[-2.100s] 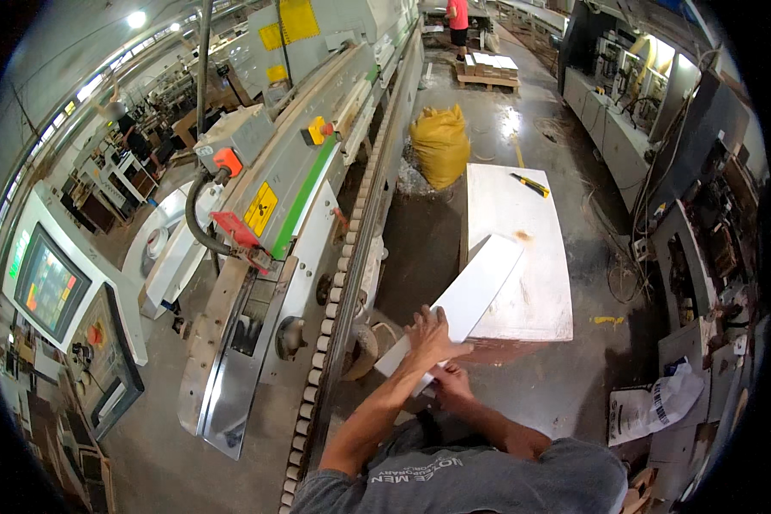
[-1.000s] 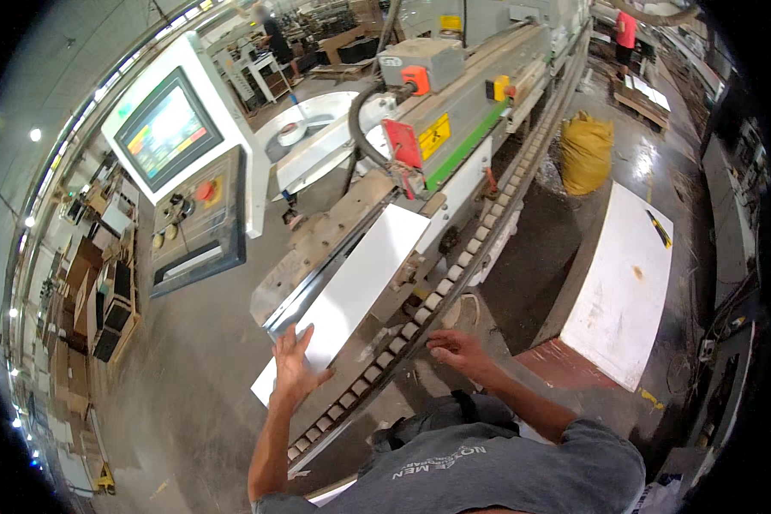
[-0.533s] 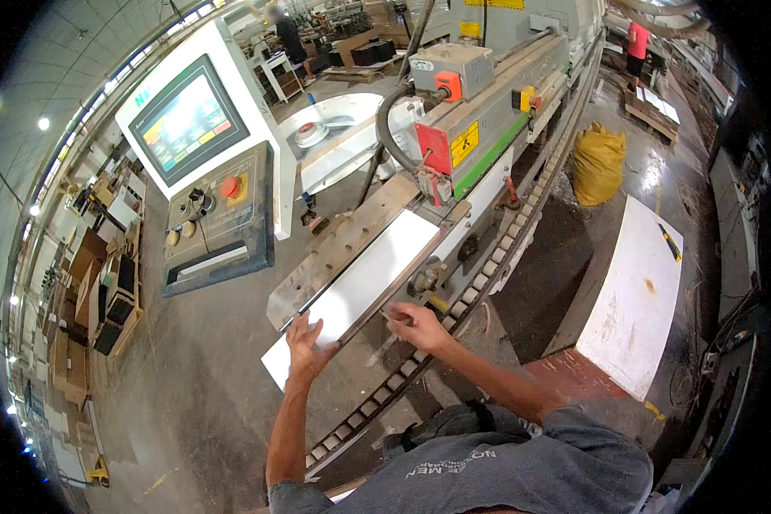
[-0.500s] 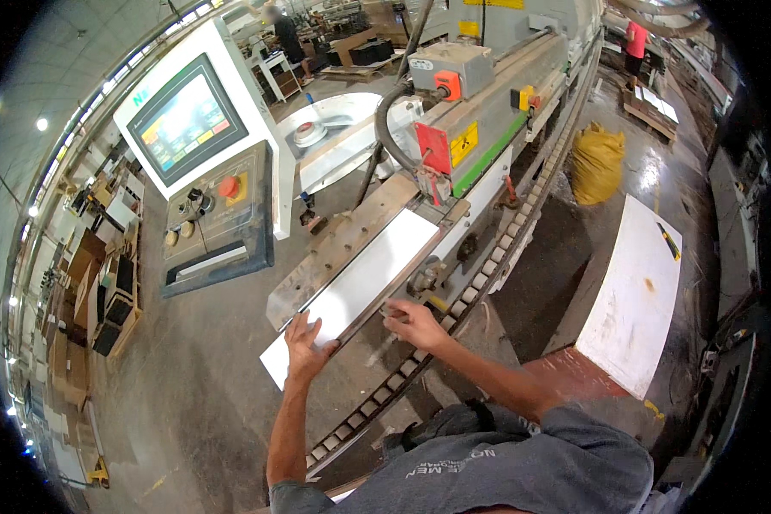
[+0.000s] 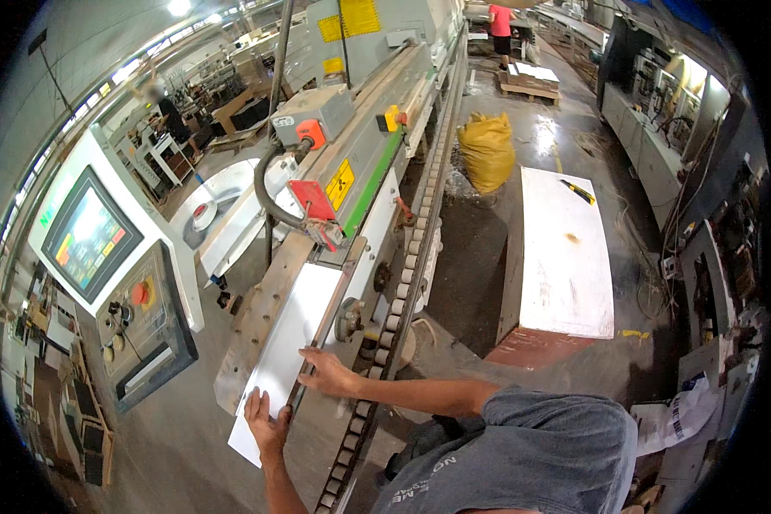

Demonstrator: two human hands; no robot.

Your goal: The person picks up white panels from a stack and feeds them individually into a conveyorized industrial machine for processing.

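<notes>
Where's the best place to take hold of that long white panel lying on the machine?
Probably at its near end, from the person's side. The white panel lies flat and long, its far end running under the machine's guard. Only the near end overhangs, where the left hand presses the corner and the right hand rests on the right edge.

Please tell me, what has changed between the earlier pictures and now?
The white panel, lifted off the stack of white boards, was turned and laid on the machine's infeed, then slid forward. Left hand stays on its near end, right hand on its right edge.
</notes>
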